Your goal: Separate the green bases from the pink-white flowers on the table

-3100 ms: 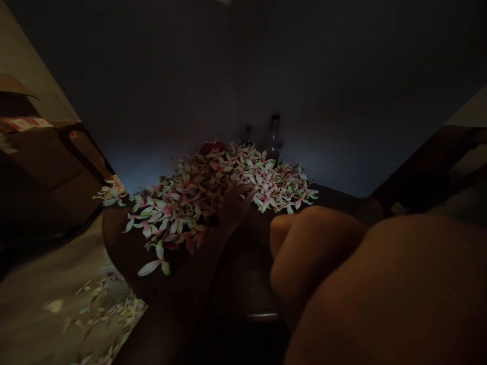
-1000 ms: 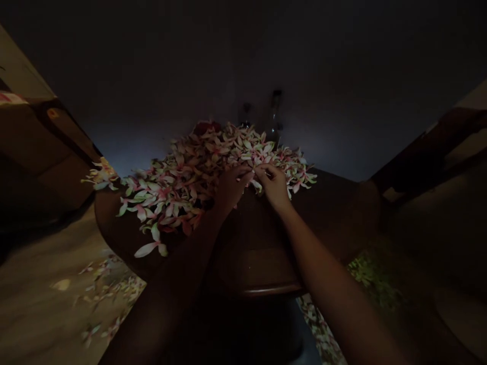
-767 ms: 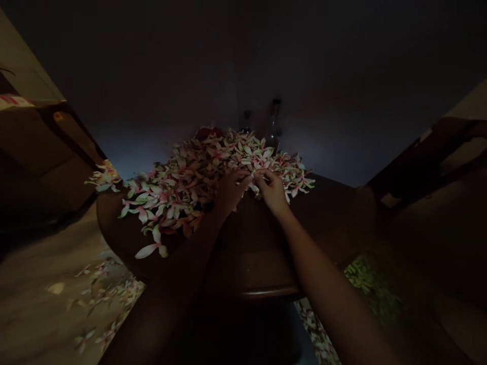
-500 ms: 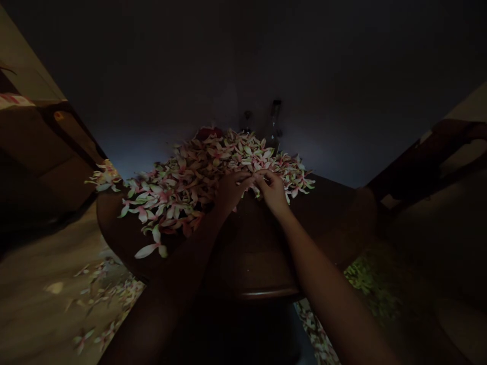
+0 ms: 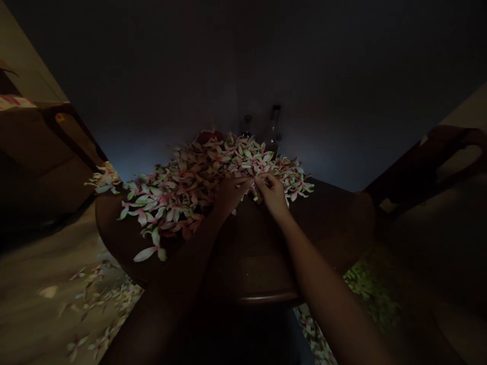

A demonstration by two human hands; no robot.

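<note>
A large heap of pale pink and white artificial-looking flowers [image 5: 190, 177] with green tips covers the back and left of a dark round table [image 5: 251, 258]. At the heap's front right, my left hand [image 5: 231, 192] and my right hand [image 5: 272, 190] meet, fingertips nearly touching. Thumb and forefinger of each are pinched together. Whatever lies between them is too small and dark to make out. One loose flower [image 5: 152, 249] rests at the table's left front, partly off the heap.
Behind the heap stand a glass bottle [image 5: 274, 129] and a smaller dark bottle [image 5: 247, 124] near the wall. More flowers [image 5: 117, 299] lie on the floor at left. A yellow-green pile [image 5: 369, 289] sits low at right. Chairs [image 5: 429, 162] flank the table.
Both hands stay pinched together at the heap, with the fingertips shifting only slightly. The whole view has tilted a little. The flowers look unchanged.
</note>
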